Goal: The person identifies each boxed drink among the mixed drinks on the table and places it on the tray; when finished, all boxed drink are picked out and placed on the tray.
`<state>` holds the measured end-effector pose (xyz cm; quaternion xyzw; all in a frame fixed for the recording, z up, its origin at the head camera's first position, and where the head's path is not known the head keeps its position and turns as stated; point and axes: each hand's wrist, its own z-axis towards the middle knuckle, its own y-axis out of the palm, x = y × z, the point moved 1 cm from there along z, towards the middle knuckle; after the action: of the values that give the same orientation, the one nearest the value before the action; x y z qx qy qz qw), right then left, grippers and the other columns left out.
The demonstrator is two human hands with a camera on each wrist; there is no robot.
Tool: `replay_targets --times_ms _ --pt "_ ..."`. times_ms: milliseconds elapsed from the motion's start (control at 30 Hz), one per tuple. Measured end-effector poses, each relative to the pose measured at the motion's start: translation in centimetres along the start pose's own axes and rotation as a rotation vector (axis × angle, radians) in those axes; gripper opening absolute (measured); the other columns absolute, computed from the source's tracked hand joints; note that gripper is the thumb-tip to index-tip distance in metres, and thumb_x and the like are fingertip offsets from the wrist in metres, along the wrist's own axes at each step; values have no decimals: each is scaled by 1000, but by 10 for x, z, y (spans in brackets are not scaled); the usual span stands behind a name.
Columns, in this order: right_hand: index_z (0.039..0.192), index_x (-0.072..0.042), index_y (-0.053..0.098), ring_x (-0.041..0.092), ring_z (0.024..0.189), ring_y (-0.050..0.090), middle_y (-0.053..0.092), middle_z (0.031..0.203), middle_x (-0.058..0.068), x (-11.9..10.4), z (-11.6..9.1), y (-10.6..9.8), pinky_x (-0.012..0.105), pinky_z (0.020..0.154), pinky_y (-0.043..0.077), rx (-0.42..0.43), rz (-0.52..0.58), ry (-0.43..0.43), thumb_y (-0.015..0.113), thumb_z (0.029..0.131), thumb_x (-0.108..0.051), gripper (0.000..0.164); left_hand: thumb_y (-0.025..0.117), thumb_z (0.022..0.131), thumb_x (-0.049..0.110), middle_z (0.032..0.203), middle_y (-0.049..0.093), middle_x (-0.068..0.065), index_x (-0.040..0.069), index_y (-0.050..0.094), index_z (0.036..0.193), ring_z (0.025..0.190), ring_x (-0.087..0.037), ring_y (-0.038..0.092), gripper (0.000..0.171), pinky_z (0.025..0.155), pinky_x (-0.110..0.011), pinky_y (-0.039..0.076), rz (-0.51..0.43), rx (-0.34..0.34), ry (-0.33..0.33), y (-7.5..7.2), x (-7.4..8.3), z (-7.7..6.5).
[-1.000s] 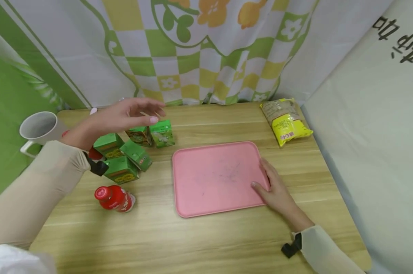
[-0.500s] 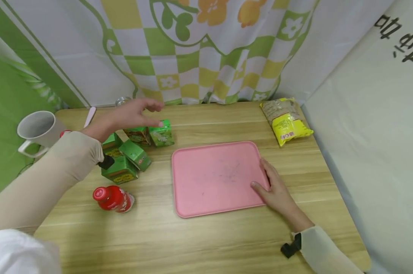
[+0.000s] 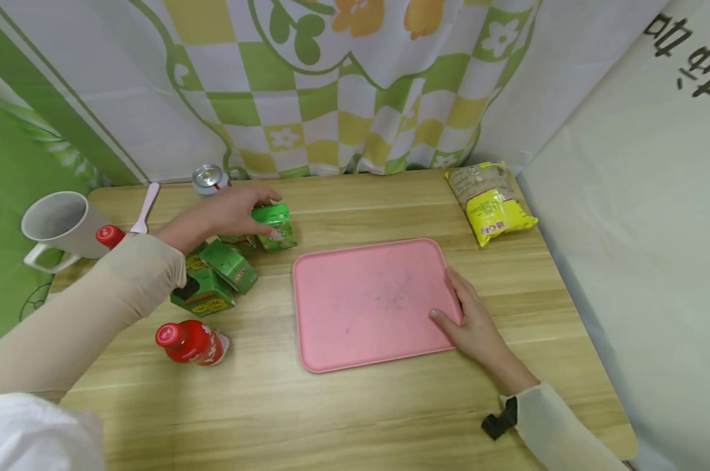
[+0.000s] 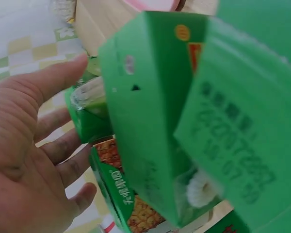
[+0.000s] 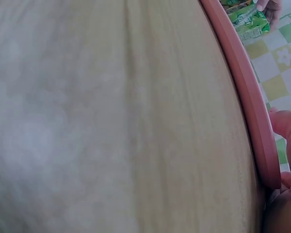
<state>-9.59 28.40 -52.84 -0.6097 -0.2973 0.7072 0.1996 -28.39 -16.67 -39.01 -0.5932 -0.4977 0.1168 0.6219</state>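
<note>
My left hand (image 3: 228,212) reaches over a small green drink carton (image 3: 281,232) at the back left. Its thumb overlaps the carton's near side and its fingers reach past the far side. In the left wrist view those fingers are spread and fairly straight beside the carton (image 4: 94,116). A second carton with a pineapple picture (image 4: 143,213) stands beside it, mostly hidden by my hand in the head view. My right hand (image 3: 478,327) grips the right edge of a pink tray (image 3: 367,307), thumb over the rim, fingers along the outer side.
More green boxes (image 3: 231,265) cluster under my left wrist. A red bottle (image 3: 193,341) stands nearer me. At the far left are a white mug (image 3: 67,226), another red cap (image 3: 109,235), a pink utensil (image 3: 146,208) and a can (image 3: 210,178). A yellow packet (image 3: 490,203) lies back right.
My left hand has moved lower and right, from above the cartons to around the small green one. The can has come into sight behind it. My right hand and the tray stay put.
</note>
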Motion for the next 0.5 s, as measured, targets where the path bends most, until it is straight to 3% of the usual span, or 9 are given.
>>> replay_targets --times_ms 100,300,433,500 --pt "161 -11 25 38 147 26 24 165 11 -1 0 0 62 114 24 5 -8 -9 77 93 -23 87 85 85 30 133 61 -22 1 53 143 123 -38 55 72 104 -54 41 28 1 -26 2 0 -1" --pt "161 -10 26 37 147 25 23 165 10 -1 0 1 61 115 23 1 -14 -11 77 93 -23 86 86 85 26 129 62 -21 0 53 141 117 -36 57 70 100 -53 43 -76 -10 -50 5 -2 1" --pt "161 -9 26 38 147 25 23 165 11 0 -1 2 61 115 24 -2 -25 -17 77 93 -23 85 87 82 31 120 67 -17 2 60 134 110 -35 61 65 98 -56 41 15 33 -59 7 -5 1" --pt "160 -8 27 38 147 25 23 165 12 -1 0 2 61 114 24 1 -29 -20 77 93 -22 85 87 82 33 117 69 -15 4 63 129 110 -36 61 61 104 -60 34 71 59 -56 8 -6 1"
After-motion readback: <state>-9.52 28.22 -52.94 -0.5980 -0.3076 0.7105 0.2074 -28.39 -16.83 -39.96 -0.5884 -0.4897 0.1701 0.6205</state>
